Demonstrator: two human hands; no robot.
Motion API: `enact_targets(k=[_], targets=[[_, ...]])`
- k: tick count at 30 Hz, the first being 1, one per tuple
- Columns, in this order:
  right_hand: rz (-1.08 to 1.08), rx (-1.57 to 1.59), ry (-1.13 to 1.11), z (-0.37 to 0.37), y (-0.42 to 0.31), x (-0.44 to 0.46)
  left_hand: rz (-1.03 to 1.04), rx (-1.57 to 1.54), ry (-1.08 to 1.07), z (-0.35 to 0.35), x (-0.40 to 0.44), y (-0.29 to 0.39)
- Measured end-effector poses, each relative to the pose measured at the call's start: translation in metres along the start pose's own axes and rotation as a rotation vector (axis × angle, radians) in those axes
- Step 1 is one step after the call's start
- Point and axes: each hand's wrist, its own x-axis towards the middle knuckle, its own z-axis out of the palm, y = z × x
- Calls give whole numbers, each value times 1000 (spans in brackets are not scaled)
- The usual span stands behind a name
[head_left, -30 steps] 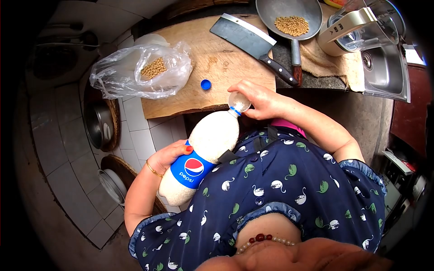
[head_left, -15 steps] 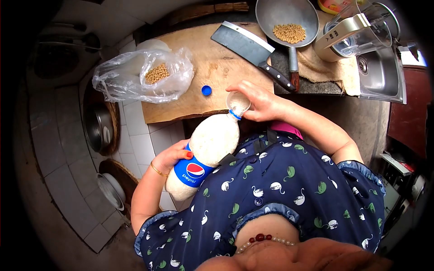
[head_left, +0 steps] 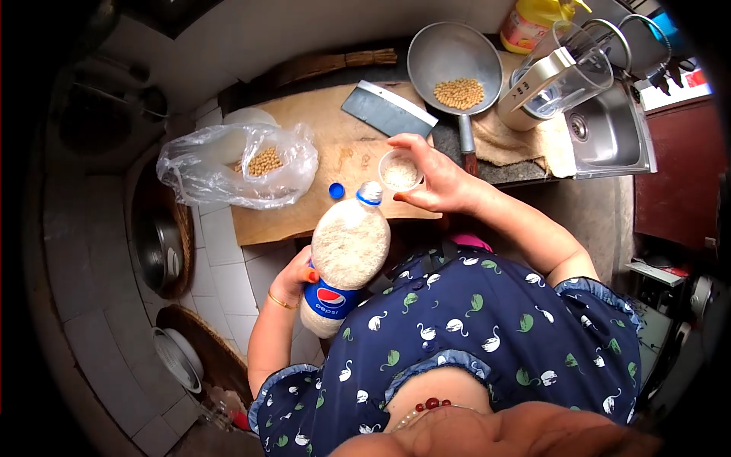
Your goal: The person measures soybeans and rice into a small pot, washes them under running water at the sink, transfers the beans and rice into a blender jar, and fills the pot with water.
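My left hand [head_left: 294, 276] is wrapped round the lower part of a large Pepsi bottle [head_left: 350, 244] filled with white rice. The bottle stands nearly upright, its uncapped neck near the front edge of the wooden board. In my right hand [head_left: 438, 177] is a small clear cup [head_left: 400, 171] with rice in it, held just right of the bottle's mouth and apart from it. A blue bottle cap [head_left: 336, 190] lies on the board, left of the neck.
On the cutting board [head_left: 350, 164] are a clear plastic bag [head_left: 228, 171] of soybeans and a cleaver [head_left: 388, 108]. Behind stands a metal pan [head_left: 449, 57] with soybeans. A blender jug [head_left: 548, 76], a towel [head_left: 525, 141] and a sink [head_left: 609, 133] are at the right.
The bottle has tipped back from its slant toward the cup, and its neck has come away from the cup's rim. The cup now shows rice inside. The camera view has shifted somewhat.
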Motion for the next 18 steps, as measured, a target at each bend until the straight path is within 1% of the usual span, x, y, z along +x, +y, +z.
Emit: enact_targets(k=[1,4,6,8,10,11,14,17,18], targets=[[46,-4,8,-7,3,1,35,12,8,6,2,4],[137,-166,81,-42,18,4,117,3,18,21,7,13],[287,-186,169,-65,33,9,191,-44,12,33,5,19],[344,-329,233,-90,53,16,255,-32,28,34,5,19],[491,-444,277,-106,69,26,304,-16,48,27,3,15],[485,-535,284,-113,86,29,315,-3,71,20,2,10],[484,-795,220,-114,101,43,348,-69,154,29,-4,10],[584,-982,49,-109,111,63,375,-134,197,31,-12,7],[571,-1024,28,-107,110,67,389,-152,215,30,-15,6]])
